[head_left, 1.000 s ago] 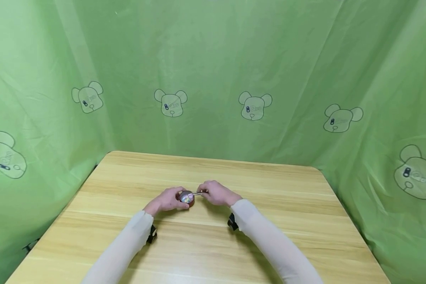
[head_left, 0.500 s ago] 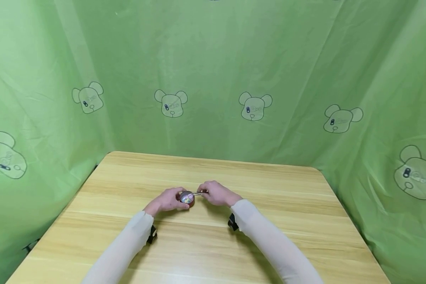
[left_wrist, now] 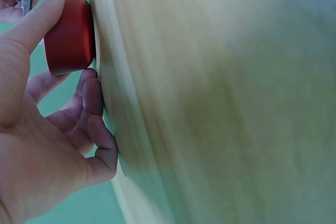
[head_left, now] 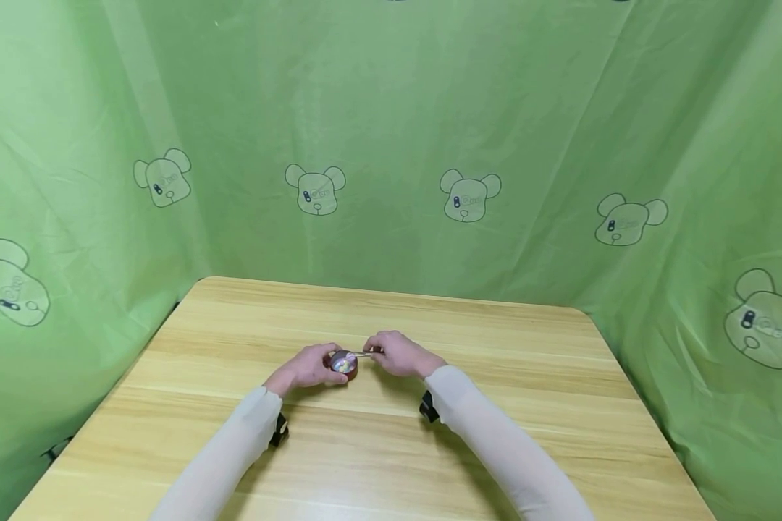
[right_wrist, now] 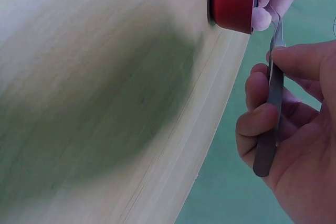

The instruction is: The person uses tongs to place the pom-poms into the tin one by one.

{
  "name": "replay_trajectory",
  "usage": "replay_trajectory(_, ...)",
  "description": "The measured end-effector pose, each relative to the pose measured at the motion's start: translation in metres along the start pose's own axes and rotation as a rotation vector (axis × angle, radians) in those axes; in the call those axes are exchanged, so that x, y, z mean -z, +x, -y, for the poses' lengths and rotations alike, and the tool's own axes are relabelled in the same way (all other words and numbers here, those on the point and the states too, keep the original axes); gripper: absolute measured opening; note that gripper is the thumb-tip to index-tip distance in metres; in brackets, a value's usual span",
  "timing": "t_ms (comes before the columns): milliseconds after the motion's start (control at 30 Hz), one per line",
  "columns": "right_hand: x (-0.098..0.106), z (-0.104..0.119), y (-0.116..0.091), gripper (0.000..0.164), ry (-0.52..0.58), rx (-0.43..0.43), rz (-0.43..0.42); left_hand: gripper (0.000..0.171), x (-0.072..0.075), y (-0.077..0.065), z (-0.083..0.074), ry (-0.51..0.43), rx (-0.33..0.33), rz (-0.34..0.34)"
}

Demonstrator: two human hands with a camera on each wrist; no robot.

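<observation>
My left hand [head_left: 311,366] grips a small round red tin [left_wrist: 71,35] by its side, thumb at the near side and fingers round the far side. The tin stands on the wooden table, and its top shows colourful bits or a colourful pattern, too small to tell which. To the right, my right hand [head_left: 396,354] holds metal tweezers [right_wrist: 275,98] between thumb and fingers. Their fine bent tips point left and reach the tin's upper rim. Whether the tips pinch anything is too small to see.
The light wooden table [head_left: 495,347] has rounded back corners. Green curtains [head_left: 391,108] printed with bear heads enclose it at the back and both sides. Black wrist devices [head_left: 429,407] sit under both pale sleeves.
Both hands and the tin stay almost in place. The tweezer tips have shifted very slightly to the right at the tin's top.
</observation>
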State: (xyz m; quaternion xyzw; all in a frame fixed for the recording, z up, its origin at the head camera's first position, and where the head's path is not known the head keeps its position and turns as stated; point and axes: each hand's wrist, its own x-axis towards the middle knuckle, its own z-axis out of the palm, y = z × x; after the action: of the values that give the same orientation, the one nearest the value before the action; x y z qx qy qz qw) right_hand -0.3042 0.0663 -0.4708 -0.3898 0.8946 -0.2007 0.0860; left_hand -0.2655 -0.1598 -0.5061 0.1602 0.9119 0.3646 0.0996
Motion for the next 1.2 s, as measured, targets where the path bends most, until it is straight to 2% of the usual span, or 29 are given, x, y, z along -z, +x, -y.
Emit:
replay_trajectory(300, 0.002, -0.004, -0.003, 0.016, -0.019, 0.031, -0.015, 0.048, -0.001, 0.001, -0.001, 0.0, -0.02, 0.004)
replay_trajectory(600, -0.001, -0.01, -0.003, 0.016, -0.017, 0.023, -0.001, 0.047, -0.001, 0.002, -0.003, 0.005, -0.045, 0.01)
replay_trajectory(867, 0.002, -0.011, -0.008, 0.016, 0.008, 0.002, -0.014, 0.049, -0.001, 0.003, -0.002, 0.005, -0.036, 0.007)
replay_trajectory(1200, 0.009, -0.022, -0.026, 0.014, 0.014, -0.029, -0.045, 0.05, -0.002, 0.0, 0.002, -0.008, -0.007, 0.006)
